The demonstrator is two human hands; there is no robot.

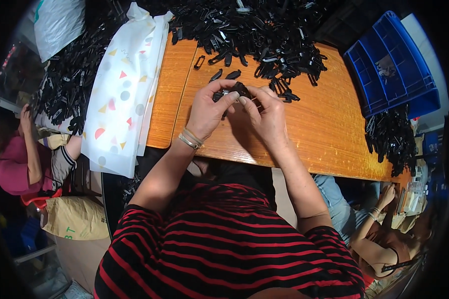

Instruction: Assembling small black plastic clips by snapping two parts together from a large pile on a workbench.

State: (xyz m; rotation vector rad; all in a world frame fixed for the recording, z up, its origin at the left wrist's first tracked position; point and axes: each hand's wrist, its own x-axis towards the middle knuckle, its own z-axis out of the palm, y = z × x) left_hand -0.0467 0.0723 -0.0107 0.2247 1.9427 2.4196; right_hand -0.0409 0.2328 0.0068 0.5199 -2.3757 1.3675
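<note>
Small black plastic parts (241, 89) are held between my two hands over the wooden table. My left hand (209, 108) is closed around them, thumb pressed on top. The fingertips of my right hand (267, 110) pinch the same cluster from the other side. Fingers cover much of it, so I cannot tell how many pieces there are or whether they are joined. Just beyond my left fingers lie a couple of loose black pieces (216, 75). A small black rectangular frame (199, 62) lies flat farther off.
A big heap of black parts (254, 37) covers the table's far side. A patterned white plastic bag (119, 89) lies at left, beside another black pile (65, 89). At right, a blue divided bin (391, 65) stands tilted above more parts (391, 134). People sit on both sides.
</note>
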